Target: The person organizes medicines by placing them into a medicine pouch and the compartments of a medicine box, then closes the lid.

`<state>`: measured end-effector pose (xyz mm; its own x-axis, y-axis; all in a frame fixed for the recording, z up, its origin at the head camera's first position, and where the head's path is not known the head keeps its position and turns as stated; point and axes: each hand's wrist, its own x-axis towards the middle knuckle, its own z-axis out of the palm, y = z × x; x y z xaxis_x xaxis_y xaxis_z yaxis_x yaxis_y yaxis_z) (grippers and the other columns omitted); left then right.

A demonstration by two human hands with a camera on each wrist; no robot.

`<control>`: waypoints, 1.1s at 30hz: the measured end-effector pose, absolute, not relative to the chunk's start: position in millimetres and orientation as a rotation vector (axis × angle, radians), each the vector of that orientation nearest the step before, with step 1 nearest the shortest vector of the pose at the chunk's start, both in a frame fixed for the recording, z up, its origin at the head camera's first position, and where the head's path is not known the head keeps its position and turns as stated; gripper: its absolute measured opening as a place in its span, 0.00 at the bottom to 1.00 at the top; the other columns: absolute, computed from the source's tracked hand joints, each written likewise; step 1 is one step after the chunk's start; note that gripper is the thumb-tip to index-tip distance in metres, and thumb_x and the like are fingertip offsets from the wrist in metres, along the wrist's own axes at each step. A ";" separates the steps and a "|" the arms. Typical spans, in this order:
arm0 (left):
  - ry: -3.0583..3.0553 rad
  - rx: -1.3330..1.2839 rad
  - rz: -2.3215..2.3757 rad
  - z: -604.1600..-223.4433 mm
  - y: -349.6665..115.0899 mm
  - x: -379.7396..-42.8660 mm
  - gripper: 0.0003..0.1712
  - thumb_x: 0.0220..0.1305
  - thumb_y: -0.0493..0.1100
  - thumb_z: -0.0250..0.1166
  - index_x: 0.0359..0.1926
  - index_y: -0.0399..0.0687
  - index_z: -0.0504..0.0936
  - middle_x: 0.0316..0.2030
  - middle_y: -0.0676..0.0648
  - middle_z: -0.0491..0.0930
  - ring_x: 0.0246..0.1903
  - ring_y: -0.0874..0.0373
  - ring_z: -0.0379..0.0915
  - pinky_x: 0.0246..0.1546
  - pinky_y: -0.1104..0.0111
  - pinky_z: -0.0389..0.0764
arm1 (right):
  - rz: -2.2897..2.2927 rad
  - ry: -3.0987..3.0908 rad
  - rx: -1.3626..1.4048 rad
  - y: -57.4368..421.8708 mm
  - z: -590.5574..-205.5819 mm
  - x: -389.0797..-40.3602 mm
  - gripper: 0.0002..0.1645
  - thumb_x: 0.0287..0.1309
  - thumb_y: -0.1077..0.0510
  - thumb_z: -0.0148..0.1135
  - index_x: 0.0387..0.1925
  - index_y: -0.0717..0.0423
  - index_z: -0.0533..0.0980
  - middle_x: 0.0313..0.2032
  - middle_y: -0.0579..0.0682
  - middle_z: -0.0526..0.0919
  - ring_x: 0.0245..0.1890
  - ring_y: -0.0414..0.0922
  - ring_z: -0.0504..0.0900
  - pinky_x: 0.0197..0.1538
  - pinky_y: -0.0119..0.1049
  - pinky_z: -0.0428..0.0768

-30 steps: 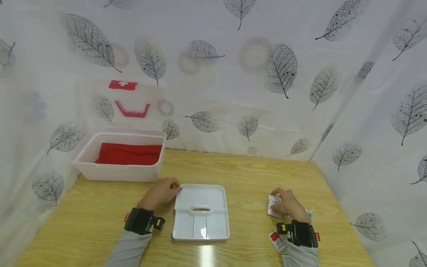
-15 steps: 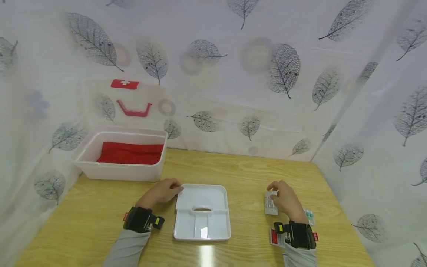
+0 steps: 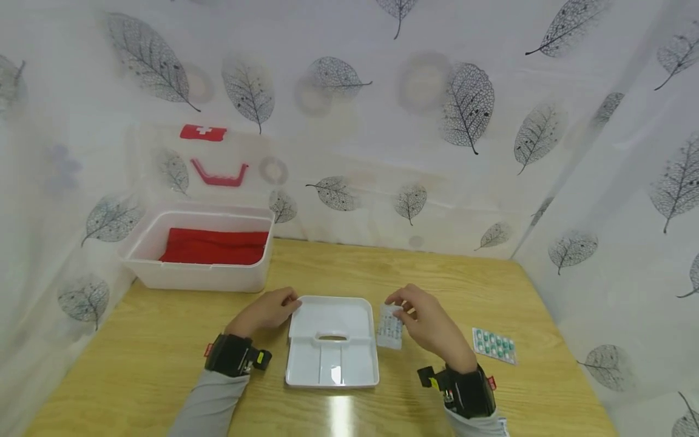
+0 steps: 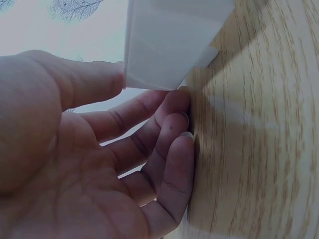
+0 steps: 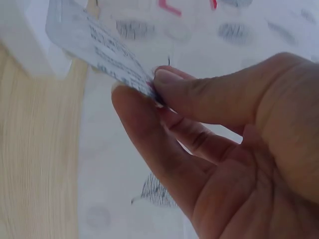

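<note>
In the head view, a white compartment tray with a slotted handle in its middle lies on the wooden table. My left hand holds the tray at its far left corner. The left wrist view shows the thumb against the tray's upper edge and the fingers curled at its lower edge by the tabletop. Just right of the tray, my right hand pinches a silvery pill blister pack between thumb and fingers. Printed text shows on its foil side, and in the right wrist view the blister pack tilts beside the tray's wall.
Right of my right forearm lies a blister pack of green-and-white capsules. A small packet is mostly hidden by the right sleeve. At the back left stands a translucent box containing red cloth, its lid raised against the leaf-print curtain.
My right hand has carried the pinched blister pack leftward, up to the tray's right side. The capsule pack on the right is now uncovered. My left hand has stayed on the tray corner.
</note>
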<state>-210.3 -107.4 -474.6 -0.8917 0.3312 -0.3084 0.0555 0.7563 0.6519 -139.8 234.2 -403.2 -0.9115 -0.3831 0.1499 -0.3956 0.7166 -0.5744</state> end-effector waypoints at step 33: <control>2.512 0.286 0.920 -469.6 -107.2 -210.0 0.11 0.77 0.47 0.56 0.50 0.47 0.76 0.38 0.47 0.76 0.38 0.54 0.71 0.37 0.64 0.75 | 0.834 -3.091 0.910 174.9 -427.6 -131.8 0.06 0.60 0.68 0.66 0.33 0.54 0.82 0.33 0.48 0.82 0.37 0.41 0.80 0.43 0.36 0.81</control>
